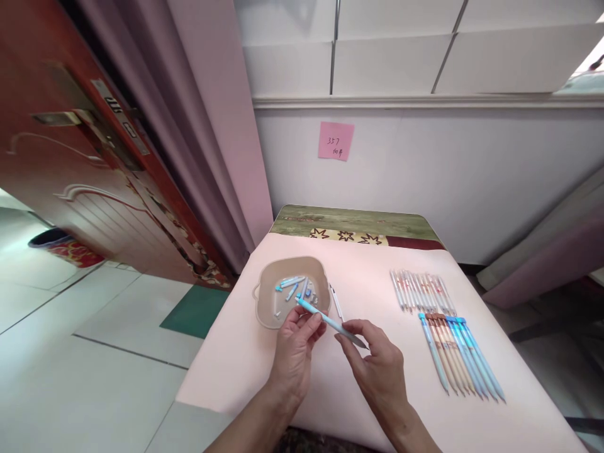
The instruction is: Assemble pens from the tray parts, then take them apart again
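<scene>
A light blue pen (330,322) is held slantwise between both hands, its tip towards the lower right. My left hand (298,340) pinches its upper barrel, close to the front rim of a beige basin (264,283). The fingers of my right hand (375,352) close round the pen near its grey tip end. Inside the basin lie several blue pen parts (292,291) and small pieces. Just beyond my right hand, thin white refills (336,303) with dark ends rest on the table, partly hidden by the pen and fingers.
A row of finished-looking blue and beige pens (460,355) lies at the right of the pink-covered table (226,352). Behind it are several clear, printed barrels (422,291). A pink note (336,141) sticks to the wall; a red door (108,157) stands left.
</scene>
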